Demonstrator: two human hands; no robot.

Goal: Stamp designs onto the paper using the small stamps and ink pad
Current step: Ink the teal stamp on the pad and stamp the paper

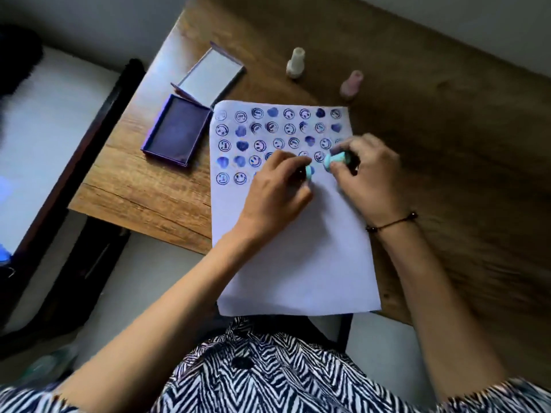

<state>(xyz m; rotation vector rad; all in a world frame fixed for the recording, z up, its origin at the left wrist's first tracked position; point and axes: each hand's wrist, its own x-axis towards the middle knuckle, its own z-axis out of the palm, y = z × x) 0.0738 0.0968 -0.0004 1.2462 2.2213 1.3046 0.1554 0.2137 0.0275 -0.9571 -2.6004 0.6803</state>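
Wooden table point(417, 114) | both hands pinched mint plastic stamp pieces: left hand point(274, 186), right hand point(366, 174) | mid-page on white paper point(298, 248) | next: likely re-ink at open purple ink pad point(176, 129), centre left.

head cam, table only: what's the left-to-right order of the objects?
Ink pad → left hand with a teal stamp → right hand with another teal stamp. White stamp and pink stamp overlap these, so omitted.

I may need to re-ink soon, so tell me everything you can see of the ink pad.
The ink pad is a shallow rectangular case with purple walls, holding a dark violet inked surface. It lies open and flat on the wooden table, left of the paper's top corner. Its hinged lid is folded back, pale inside. Neither hand touches it.
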